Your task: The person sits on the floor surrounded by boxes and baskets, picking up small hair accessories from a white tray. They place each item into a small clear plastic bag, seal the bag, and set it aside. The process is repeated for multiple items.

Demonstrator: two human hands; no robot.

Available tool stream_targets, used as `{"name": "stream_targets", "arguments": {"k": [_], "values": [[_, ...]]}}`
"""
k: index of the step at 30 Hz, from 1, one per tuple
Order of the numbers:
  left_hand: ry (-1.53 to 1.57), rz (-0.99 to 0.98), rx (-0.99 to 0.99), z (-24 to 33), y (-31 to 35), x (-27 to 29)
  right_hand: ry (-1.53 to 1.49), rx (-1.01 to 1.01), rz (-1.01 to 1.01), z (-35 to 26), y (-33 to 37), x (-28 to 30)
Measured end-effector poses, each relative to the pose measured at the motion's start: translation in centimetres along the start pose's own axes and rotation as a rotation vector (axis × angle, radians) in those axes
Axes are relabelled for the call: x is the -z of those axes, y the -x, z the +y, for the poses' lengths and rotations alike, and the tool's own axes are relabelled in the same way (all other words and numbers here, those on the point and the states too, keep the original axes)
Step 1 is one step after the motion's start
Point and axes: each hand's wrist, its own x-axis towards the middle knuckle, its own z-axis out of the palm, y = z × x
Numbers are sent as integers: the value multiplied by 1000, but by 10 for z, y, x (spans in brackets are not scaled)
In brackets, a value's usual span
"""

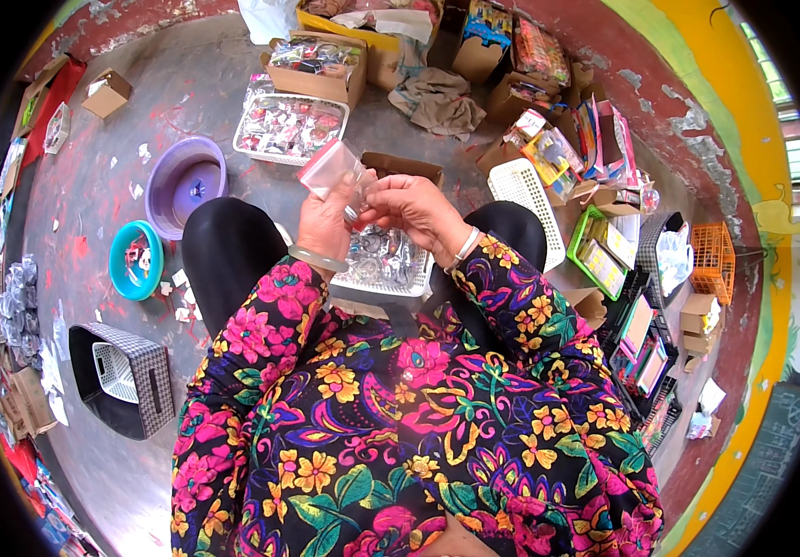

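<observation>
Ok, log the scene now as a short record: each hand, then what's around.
Left hand: holds a small clear bag with a red strip
Right hand: fingers bent close to the bag; contact unclear
Between the legs: white basket of small items
Beyond the hands: white tray of small packets
Floor, left: purple basin; teal basin with small items
Floor, right: green basket

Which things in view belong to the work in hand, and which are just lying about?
Likely in use: clear bag, in the left hand; white basket below it.

Apparently lying about: purple tub; teal bowl; orange crate; cloth.
</observation>
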Motion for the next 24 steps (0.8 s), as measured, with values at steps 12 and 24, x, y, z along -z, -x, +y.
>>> {"name": "stream_targets", "arguments": {"k": [12, 24], "values": [[196, 71, 104, -9, -6, 13, 202, 96, 50, 5, 0, -11], [290, 72, 82, -9, -13, 25, 245, 89, 25, 3, -2, -7]]}}
